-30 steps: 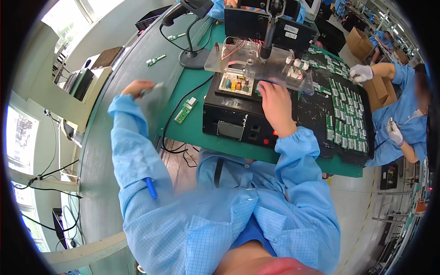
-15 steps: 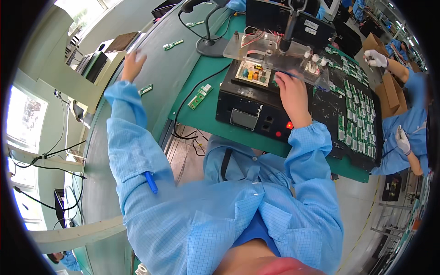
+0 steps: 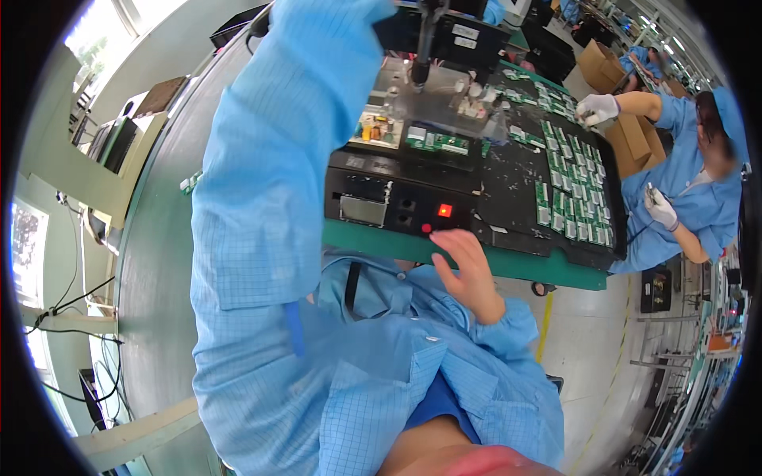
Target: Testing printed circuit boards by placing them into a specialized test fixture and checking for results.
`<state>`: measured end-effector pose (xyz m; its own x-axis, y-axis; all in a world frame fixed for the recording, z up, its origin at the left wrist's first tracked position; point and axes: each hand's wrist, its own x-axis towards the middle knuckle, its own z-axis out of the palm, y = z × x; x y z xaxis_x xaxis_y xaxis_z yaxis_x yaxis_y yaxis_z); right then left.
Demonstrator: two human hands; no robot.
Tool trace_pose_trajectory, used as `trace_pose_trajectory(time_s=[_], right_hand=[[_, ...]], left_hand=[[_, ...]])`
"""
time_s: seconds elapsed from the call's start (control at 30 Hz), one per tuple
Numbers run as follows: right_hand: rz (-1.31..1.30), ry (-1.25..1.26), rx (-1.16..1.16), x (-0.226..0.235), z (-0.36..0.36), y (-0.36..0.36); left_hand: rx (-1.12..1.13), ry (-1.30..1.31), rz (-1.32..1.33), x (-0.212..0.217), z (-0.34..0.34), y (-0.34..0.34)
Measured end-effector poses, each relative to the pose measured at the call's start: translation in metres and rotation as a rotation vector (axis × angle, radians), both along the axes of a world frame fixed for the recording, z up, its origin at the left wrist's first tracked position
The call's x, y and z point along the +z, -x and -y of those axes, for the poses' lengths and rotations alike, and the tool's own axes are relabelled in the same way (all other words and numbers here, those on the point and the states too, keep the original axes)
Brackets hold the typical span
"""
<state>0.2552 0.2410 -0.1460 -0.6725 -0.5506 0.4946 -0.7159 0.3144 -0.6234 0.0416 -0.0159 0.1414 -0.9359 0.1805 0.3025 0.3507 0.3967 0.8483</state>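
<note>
Right hand (image 3: 468,270) is laid at the front edge of the black fixture (image 3: 397,202), fingers spread, nothing gripped, fingertips by the red button (image 3: 427,228), seemingly for pressing. Left hand is hidden past the raised sleeve (image 3: 278,159); its grip cannot be told. A green board (image 3: 435,141) is seated under the clear cover (image 3: 444,99).

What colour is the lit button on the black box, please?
Red, on the black box beside the right hand; head view.
</note>
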Motion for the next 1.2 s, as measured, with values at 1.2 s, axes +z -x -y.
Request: trace_pose_trajectory(time_s=[1.2], right_hand=[[-0.491,-0.436,-0.349,0.093,0.036,0.125]], left_hand=[[-0.048,0.466,-0.505,-0.213,-0.011,-0.104]])
